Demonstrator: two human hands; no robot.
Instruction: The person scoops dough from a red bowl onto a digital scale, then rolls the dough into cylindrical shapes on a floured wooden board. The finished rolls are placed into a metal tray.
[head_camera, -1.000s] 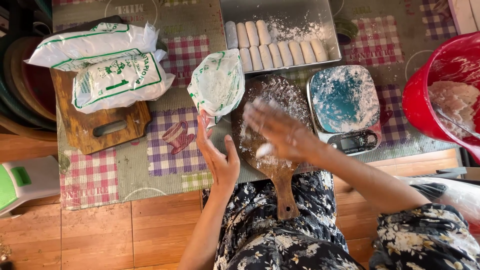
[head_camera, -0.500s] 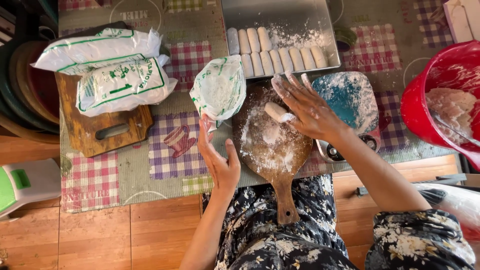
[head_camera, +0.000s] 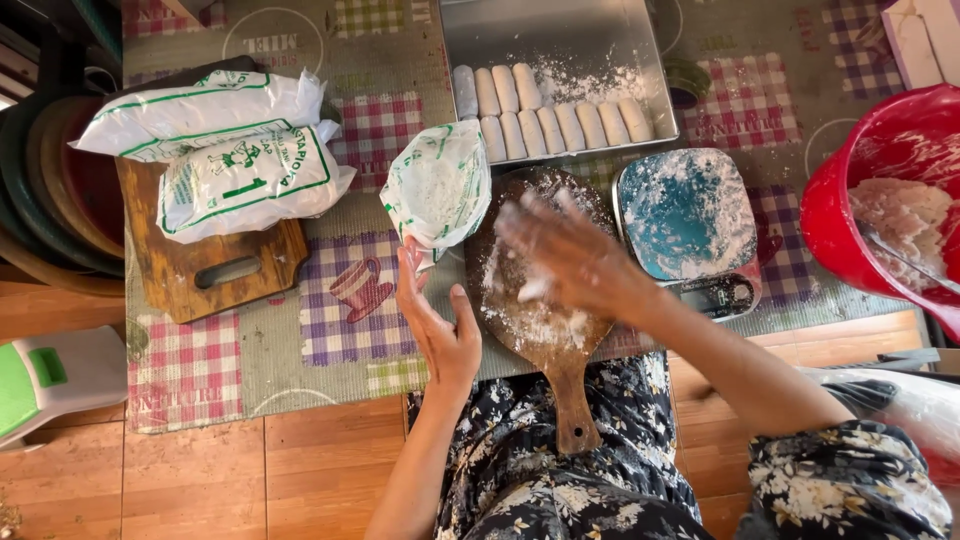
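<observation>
Two floury hands over a paddle board

Two bare hands are working above a round wooden paddle board (head_camera: 540, 310) dusted with white flour, its handle pointing toward the person's lap. The right hand (head_camera: 575, 255) is hovering flat over the board, fingers spread and blurred, its grip open and holding nothing; a small pale piece of dough (head_camera: 533, 290) is lying on the board just under the palm. The left hand (head_camera: 435, 325) is standing on edge beside the board's left rim, open too, with its fingertips touching the lower tip of an opened flour bag (head_camera: 438, 190) that is leaning between the board and the purple checked mat (head_camera: 340, 320).

Behind the board, a metal tray (head_camera: 560, 40) is holding rows of pale dough rolls (head_camera: 550, 125) along its near edge. A blue kitchen scale (head_camera: 688, 215), powdered with flour, is sitting just right of the board. Farther right, a red bowl (head_camera: 835, 220) is holding a mass of dough. On the left, two sealed white bags (head_camera: 230, 150) are lying across a darker cutting board (head_camera: 215, 275).
</observation>
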